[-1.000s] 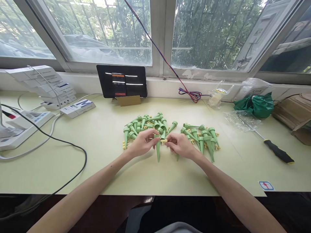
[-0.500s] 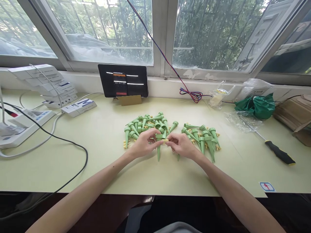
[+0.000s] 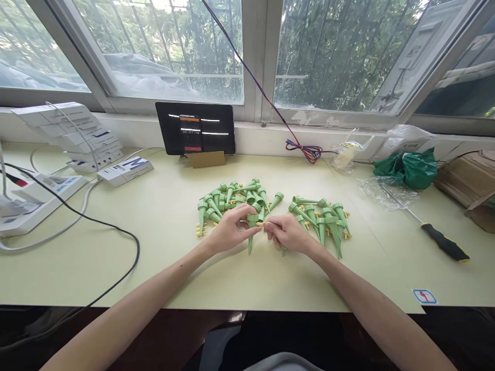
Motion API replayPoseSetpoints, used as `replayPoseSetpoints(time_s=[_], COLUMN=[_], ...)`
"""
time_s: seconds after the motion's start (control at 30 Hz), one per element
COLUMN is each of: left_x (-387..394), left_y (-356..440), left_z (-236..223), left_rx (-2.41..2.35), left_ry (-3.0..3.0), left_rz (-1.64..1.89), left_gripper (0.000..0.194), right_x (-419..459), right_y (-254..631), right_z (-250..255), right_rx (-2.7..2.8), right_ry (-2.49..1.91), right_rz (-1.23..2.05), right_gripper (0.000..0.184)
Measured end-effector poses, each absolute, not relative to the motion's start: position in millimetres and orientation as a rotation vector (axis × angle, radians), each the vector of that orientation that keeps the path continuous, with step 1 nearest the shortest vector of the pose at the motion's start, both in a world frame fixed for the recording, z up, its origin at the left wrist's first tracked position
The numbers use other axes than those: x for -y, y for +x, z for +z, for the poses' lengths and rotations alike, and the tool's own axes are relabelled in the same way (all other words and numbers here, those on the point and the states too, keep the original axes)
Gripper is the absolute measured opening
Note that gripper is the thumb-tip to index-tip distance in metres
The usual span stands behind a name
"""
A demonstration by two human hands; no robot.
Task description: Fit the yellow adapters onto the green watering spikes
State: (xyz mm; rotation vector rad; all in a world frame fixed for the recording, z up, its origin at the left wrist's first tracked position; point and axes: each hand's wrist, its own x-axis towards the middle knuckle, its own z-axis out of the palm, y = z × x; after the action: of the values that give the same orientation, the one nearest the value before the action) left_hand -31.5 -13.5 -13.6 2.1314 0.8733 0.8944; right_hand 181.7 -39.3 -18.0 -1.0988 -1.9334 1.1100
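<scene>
My left hand (image 3: 231,230) pinches a green plant watering spike (image 3: 251,237) just under its ribbed cap, the pointed end hanging down. Against the cap's right side, a small yellow valve (image 3: 260,224) sits between the two hands, held in the fingertips of my right hand (image 3: 285,232). Whether the valve is seated in the spike I cannot tell. Behind my left hand lies a heap of green spikes (image 3: 216,198) with yellow valves among them. To the right of my right hand is a second group of spikes (image 3: 331,221), also with yellow pieces.
A tablet (image 3: 216,123) and a phone showing a timer stand at the back on a cardboard rest (image 3: 209,159). White boxes (image 3: 126,171), a power strip (image 3: 50,201) and cables are at left. At right lie a screwdriver (image 3: 444,242), a green bag (image 3: 410,167) and clear plastic.
My right hand has turned, its fingers curling further round the yellow valve, which now shows less. The spike in my left hand tilts slightly, its tip shifting left. The heaps stay put.
</scene>
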Motion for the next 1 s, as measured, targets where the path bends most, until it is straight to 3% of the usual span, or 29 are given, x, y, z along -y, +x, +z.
replayPoseSetpoints(time_s=[0.17,0.37,0.87,1.0], left_x=[12.3,9.8,12.4,11.0], left_y=[-32.3,-32.5,-31.2,-31.0], left_z=[-15.8,-19.7,-16.4,-17.1], left_rx=[-0.885,-0.895,-0.879,-0.895], left_ry=[2.100,2.048,2.083,2.073], left_rz=[0.913,0.950,0.935,0.942], left_gripper=[0.024,0.027,0.026,0.026], right_x=[37.8,36.9,38.3,37.6], right_y=[183.3,182.9,182.4,181.9], right_z=[-17.1,-16.3,-15.6,-16.6], right_rx=[1.930,1.771,1.844,1.757], right_ry=[-1.128,-1.049,-1.096,-1.081], right_rz=[1.144,1.193,1.184,1.189], right_gripper=[0.040,0.021,0.040,0.028])
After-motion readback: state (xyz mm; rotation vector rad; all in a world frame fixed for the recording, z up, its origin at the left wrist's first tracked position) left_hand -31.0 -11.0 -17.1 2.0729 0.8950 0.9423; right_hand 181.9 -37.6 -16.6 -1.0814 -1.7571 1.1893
